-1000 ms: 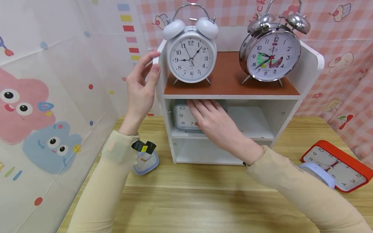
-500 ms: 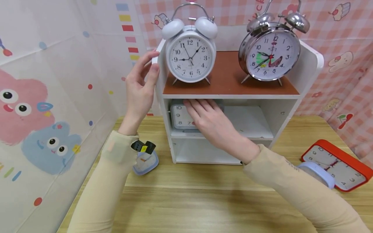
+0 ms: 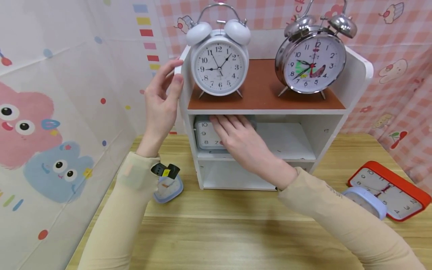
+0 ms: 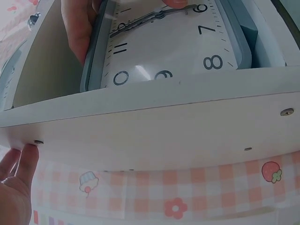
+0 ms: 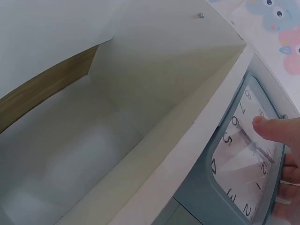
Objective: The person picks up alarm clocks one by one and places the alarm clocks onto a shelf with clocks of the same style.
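Note:
A grey-blue square clock (image 3: 208, 134) stands in the middle compartment of the white shelf (image 3: 266, 112), close to its left wall. My right hand (image 3: 241, 140) grips it, fingers over the top edge and covering much of the dial. In the right wrist view, the thumb (image 5: 276, 129) presses on the face of the clock (image 5: 239, 154), and the other fingers lie behind its edge. My left hand (image 3: 162, 103) touches the shelf's left side panel (image 3: 185, 88) near the top with its fingertips. The left wrist view shows those fingers (image 4: 29, 161) against the panel's outer side.
On the brown top board stand a white twin-bell clock (image 3: 220, 67) and a silver twin-bell clock (image 3: 310, 67). A small blue clock (image 3: 168, 189) lies on the wooden table (image 3: 216, 236) at left. At right are a red clock (image 3: 401, 187) and a light-purple clock (image 3: 369, 200).
My right hand has slid the grey-blue clock a little left, nearer the compartment's left wall. The left hand stays at the side panel. The whole head view has shifted slightly.

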`<state>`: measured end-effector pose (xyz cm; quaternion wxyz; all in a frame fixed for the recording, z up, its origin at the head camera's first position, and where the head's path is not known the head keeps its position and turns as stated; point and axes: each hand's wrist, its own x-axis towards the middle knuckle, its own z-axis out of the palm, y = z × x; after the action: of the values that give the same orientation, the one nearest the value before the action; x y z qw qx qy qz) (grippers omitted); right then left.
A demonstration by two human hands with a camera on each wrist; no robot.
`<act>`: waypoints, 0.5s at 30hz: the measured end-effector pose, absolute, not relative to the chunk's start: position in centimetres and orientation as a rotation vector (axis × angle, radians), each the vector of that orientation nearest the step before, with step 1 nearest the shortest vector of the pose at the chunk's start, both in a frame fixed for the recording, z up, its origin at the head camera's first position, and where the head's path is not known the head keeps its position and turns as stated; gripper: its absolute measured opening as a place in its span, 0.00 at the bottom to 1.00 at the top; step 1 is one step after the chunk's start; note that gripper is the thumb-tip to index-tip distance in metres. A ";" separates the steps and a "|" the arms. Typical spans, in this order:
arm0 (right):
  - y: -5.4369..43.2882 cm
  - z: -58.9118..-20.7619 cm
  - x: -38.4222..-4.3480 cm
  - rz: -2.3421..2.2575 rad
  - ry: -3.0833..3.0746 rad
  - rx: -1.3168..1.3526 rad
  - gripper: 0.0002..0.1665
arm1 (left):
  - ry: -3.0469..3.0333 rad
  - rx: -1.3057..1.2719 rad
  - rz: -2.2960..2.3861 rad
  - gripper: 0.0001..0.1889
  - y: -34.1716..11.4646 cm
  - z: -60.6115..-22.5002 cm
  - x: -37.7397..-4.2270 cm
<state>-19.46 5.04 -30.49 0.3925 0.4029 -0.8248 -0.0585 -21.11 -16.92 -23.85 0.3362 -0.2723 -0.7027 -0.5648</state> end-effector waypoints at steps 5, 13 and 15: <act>5.1 -30.4 -19.4 -0.152 -2.099 1.019 0.36 | -1.838 -0.698 -1.466 0.20 -16.8 -23.8 -21.1; 5.4 -30.3 -19.0 -0.121 -2.151 1.014 0.47 | -1.828 -0.703 -1.475 0.20 -16.9 -23.9 -21.2; 5.7 -30.3 -18.7 -0.095 -2.158 1.014 0.49 | -1.829 -0.703 -1.473 0.20 -16.8 -23.9 -21.2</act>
<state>-18.69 5.66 -30.30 0.3689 0.3949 -0.8406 -0.0370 -21.16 -16.85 -23.93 0.3383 -0.2700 -0.7021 -0.5654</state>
